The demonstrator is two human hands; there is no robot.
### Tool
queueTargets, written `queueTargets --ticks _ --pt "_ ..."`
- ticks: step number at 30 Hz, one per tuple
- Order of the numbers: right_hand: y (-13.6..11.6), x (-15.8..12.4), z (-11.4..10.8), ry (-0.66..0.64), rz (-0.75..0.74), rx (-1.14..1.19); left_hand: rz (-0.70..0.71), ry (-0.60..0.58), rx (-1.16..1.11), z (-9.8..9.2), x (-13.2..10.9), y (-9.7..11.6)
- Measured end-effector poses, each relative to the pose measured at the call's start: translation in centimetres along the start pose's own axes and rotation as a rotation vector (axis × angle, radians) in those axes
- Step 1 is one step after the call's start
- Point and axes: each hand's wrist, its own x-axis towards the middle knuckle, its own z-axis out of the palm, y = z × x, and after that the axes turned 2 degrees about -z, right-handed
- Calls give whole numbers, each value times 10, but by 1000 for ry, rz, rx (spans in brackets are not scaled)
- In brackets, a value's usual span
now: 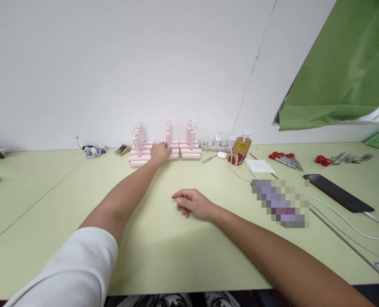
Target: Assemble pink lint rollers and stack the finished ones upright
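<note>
My left hand (161, 152) reaches forward to the middle of a group of pink things by the wall. Its fingers curl down at the foot of an upright pink clear-bodied tube (168, 135) with a loop on top, and what they grip is hidden. More such tubes stand on the left (138, 145) and on the right (192, 138). Beneath and around them lie rows of long pink-and-white rounded pieces (191, 154). Nearer to me, my right hand (191, 202) rests on the table with its index finger stretched out, the others loosely bent, and nothing held.
A drink bottle (239, 149), a power strip (215, 147), and a small screwdriver (209, 159) are right of the pink group. Farther right are red-handled tools (285, 160) and a black phone (338, 192) with cables. A coiled white cable (93, 152) lies left.
</note>
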Motion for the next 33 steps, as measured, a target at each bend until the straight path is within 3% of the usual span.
queueTargets --ticks 6,9,13,16,22,33 --pt "0 7 -3 171 42 227 117 89 -83 -34 -43 -4" --pt "-2 8 -5 268 50 376 181 105 -379 -48 -84 -4" --pt "-1 7 -5 250 -15 395 65 -147 -890 -59 -145 -5" --pt "-2 5 -2 229 -71 325 -16 -176 -1030 -65 -176 -12" --pt "-13 -1 3 136 -195 306 -87 -82 -1156 -69 -189 -23" --pt "-15 -3 6 192 -271 177 -106 -73 -1237 -68 -194 -14"
